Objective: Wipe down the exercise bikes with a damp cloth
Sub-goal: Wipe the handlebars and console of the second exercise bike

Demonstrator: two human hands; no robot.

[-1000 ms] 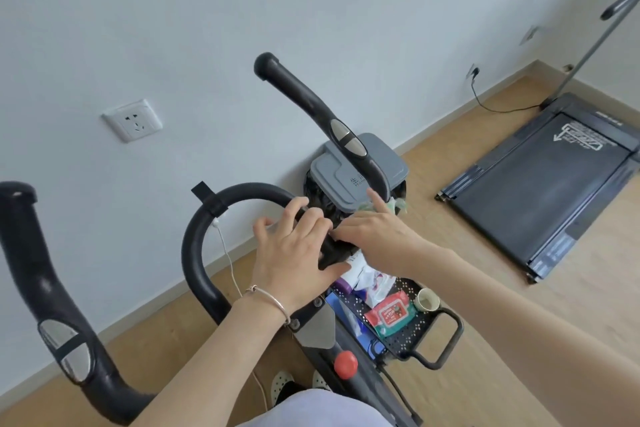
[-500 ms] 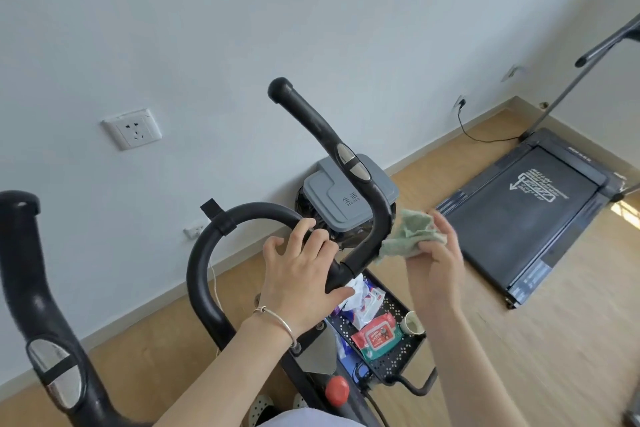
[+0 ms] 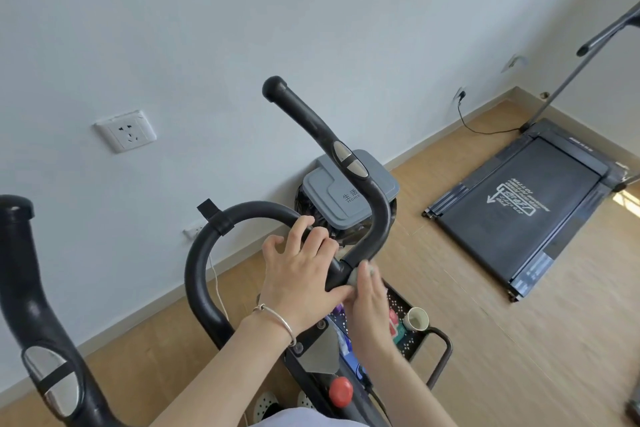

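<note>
Here, right hand (image 3: 369,303) holds cloth (image 3: 360,274) against handlebar (image 3: 379,215), just beside left hand (image 3: 298,274) gripping it; the small wad may slip and miss the bend.

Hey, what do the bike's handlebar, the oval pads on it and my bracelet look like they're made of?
Handlebar: probably foam or rubber sleeving, matte black; it looks dull and slightly scuffed. Oval pads: seemingly polished metal, given their silvery sheen. Bracelet: thin silver-coloured metal, smooth and bright, though the alloy can't be told.
</note>
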